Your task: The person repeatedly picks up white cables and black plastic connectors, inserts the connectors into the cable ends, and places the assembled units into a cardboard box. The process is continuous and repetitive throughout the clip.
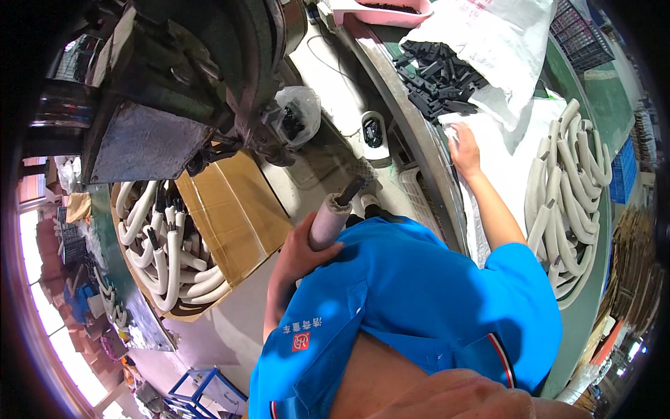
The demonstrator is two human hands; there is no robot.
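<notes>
My left hand (304, 248) is wrapped round a grey foam-covered tube (329, 222), held in front of my body. A dark flat piece (351, 190) sticks out of the tube's upper end. Over the table on the right, my right hand (465, 149) has its fingers apart, and nothing shows in them. Just beyond its fingertips lies a heap of small black oblong parts (440, 78), spilling from a white woven sack (492, 42). To the right of that hand, several curved grey foam-covered tubes (569, 188) are piled on the table.
A large dark machine (230, 63) stands at the upper left, with a clear plastic bag (304, 112) of black parts beside it. Below it, a cardboard box (234, 202) holds more curved tubes. A pink tray (384, 15) sits at the table's far end; a pedal (375, 133) is on the floor.
</notes>
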